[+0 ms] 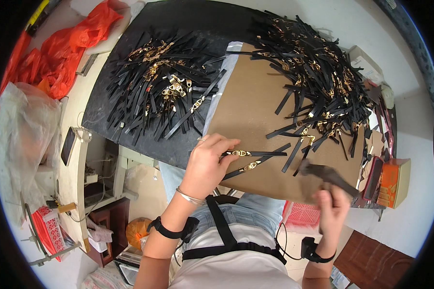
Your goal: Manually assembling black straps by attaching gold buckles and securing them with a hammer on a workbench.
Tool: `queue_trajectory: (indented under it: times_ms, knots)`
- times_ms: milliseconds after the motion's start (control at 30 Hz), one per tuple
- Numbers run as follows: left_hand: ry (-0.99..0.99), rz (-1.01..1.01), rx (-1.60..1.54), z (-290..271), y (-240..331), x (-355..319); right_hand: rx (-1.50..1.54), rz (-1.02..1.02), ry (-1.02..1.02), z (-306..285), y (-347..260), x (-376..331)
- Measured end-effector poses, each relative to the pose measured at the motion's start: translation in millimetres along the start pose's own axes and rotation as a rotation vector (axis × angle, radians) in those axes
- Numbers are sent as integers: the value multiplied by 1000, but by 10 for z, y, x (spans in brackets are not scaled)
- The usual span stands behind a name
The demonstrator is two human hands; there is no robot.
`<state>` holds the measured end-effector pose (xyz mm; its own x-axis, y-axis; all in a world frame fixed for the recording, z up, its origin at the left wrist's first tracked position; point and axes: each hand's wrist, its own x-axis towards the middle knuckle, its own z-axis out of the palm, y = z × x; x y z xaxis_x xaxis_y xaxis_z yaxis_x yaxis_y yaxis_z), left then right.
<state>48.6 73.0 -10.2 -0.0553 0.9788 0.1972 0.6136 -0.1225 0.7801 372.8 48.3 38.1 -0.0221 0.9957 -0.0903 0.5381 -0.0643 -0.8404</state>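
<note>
My left hand [207, 164] rests at the near edge of the brown sheet [253, 106], its fingers closed on one end of a black strap with a gold buckle [241, 153]. A second black strap with a gold buckle [250, 166] lies slantwise just under it, partly hidden by the first. To the right, my right hand [332, 207] is wrapped round a dark hammer [330, 174], raised over the sheet's near right part and slightly blurred. A few loose straps [305, 137] with gold fittings lie beyond the hammer.
Big heaps of black straps with gold fittings lie at the left [154, 82] and the far right [318, 72] of the black tabletop [193, 19]. An orange box [394, 183] stands at the right edge. Red plastic bags [77, 43] and a phone [68, 146] are at the left.
</note>
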Motion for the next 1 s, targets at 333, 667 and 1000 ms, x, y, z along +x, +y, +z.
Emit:
queue_trajectory:
  times_ms: [333,667,1000]
  knots:
    - [59,-123,-198,49,-106,-87,-296,-516,-175,920,-768,524]
    - [22,-8,-91,27,-45,-8,-75,-83,27,43,-44,261]
    - [-102,-66,47,123,323,-46,542,326,459,-651,1007,350]
